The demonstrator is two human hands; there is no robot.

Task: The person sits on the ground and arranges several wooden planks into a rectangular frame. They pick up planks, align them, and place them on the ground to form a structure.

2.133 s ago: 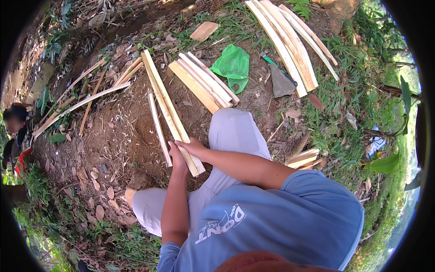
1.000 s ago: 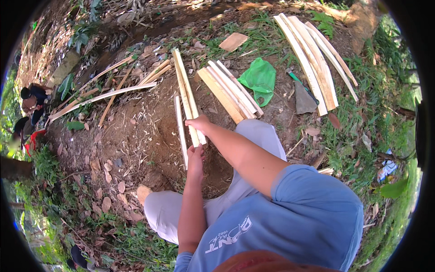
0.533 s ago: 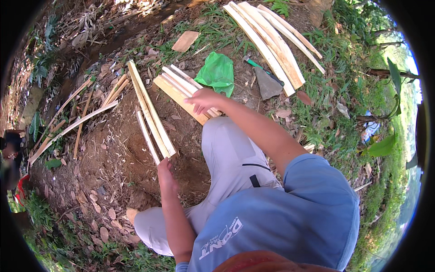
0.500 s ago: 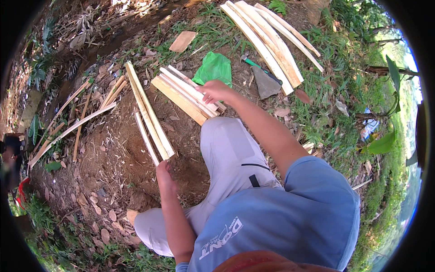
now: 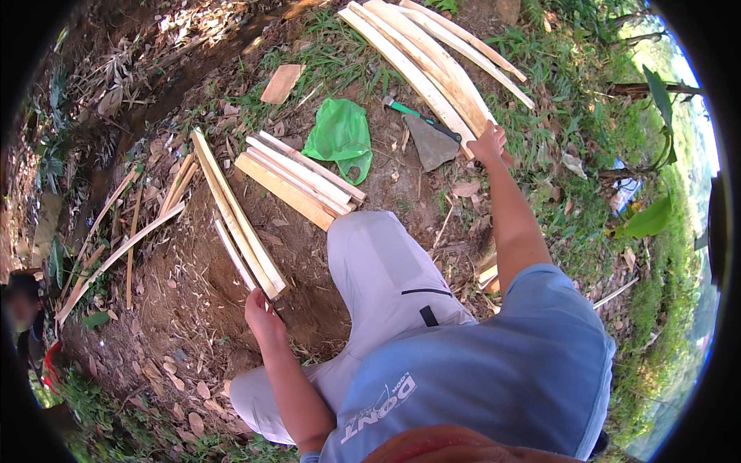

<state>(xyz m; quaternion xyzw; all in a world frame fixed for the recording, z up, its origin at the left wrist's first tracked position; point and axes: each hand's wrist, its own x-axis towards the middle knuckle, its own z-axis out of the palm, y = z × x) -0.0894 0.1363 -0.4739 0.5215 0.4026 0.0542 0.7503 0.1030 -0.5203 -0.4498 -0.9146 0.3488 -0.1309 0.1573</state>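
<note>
At the near end of the long pale wooden boards (image 5: 421, 65), at the upper right, my right hand (image 5: 488, 145) has its fingers closed around a board's end. Its grip is partly hidden by the hand itself. My left hand (image 5: 265, 315) is closed, low beside the near ends of two long wooden strips (image 5: 235, 208) and a shorter thin strip (image 5: 238, 255). Something thin and dark shows at its fingers, too small to name. Between my hands, in front of my knee, lies a bundle of short wooden pieces (image 5: 297, 179).
A green plastic bag (image 5: 340, 133) lies beyond the short pieces. A hammer (image 5: 421, 118) with a green and black handle rests against a grey flat stone (image 5: 432, 143). More narrow sticks (image 5: 127, 243) lie at left, near a partly visible person (image 5: 21, 309).
My right hand has moved right, from above the short wooden pieces to the near end of the long boards. The left hand has shifted slightly down and left. The view has shifted a little.
</note>
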